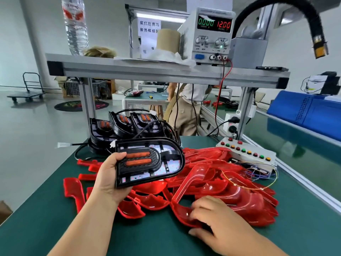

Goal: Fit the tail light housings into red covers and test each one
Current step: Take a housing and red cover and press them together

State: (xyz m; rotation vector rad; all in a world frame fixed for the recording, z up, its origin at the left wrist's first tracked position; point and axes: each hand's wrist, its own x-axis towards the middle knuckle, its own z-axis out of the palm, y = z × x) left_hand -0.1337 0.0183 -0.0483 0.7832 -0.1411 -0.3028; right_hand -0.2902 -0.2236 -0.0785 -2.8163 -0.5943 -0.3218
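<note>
My left hand (108, 179) grips a black tail light housing (149, 161) by its left end and holds it tilted above the table; two orange strips show on its face. A black cable runs from it back toward the stack. My right hand (219, 224) pinches the near end of a red cover (186, 191) that rises out of a heap of red covers (230, 185) on the green mat. More black housings (127, 126) stand stacked behind the heap.
A white button box (247, 152) with coloured buttons and loose wires sits at the right. The power supply (212, 34) on the aluminium shelf (147, 69) reads 0.000 and 12.00. A person stands behind the bench. A blue bin is at far right.
</note>
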